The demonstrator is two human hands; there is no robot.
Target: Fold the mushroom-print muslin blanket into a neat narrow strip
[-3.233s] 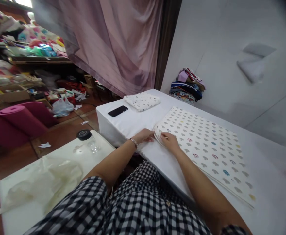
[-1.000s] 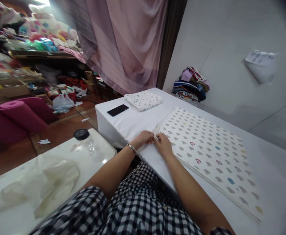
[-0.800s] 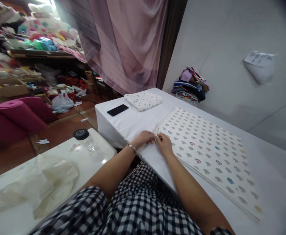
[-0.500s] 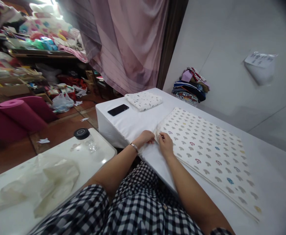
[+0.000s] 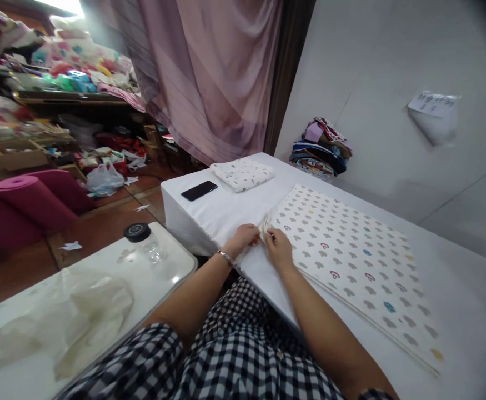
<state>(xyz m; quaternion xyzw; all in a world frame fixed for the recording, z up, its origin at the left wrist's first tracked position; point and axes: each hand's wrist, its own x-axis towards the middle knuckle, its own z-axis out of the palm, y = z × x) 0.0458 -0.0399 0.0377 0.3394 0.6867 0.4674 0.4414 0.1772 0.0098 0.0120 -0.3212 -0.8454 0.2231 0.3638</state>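
A white cloth (image 5: pixel 351 255) printed with grey mushroom-like shapes and a few coloured ones lies flat in layers on the white-covered table (image 5: pixel 193 214). At its near left corner, my right hand (image 5: pixel 279 247) pinches the bunched layered edges between thumb and fingers. Close beside it on the left, my left hand (image 5: pixel 246 238) has its fingers closed at the same corner; its fingertips are partly hidden. A bracelet (image 5: pixel 225 256) circles my left wrist. Further back on the table are a folded patterned cloth (image 5: pixel 243 174) and a black phone (image 5: pixel 199 190).
To the left stands a white side table (image 5: pixel 165 289) with a black-lidded clear jar (image 5: pixel 138 231) and a crumpled plastic bag (image 5: pixel 88 311). Folded clothes (image 5: pixel 320 147) are stacked by the wall. Pink rolled mats (image 5: pixel 30 205) lie on the floor.
Both hands stay at the cloth's corner, with small finger shifts; the bunched edges show slightly more between them. The whole view has shifted slightly.
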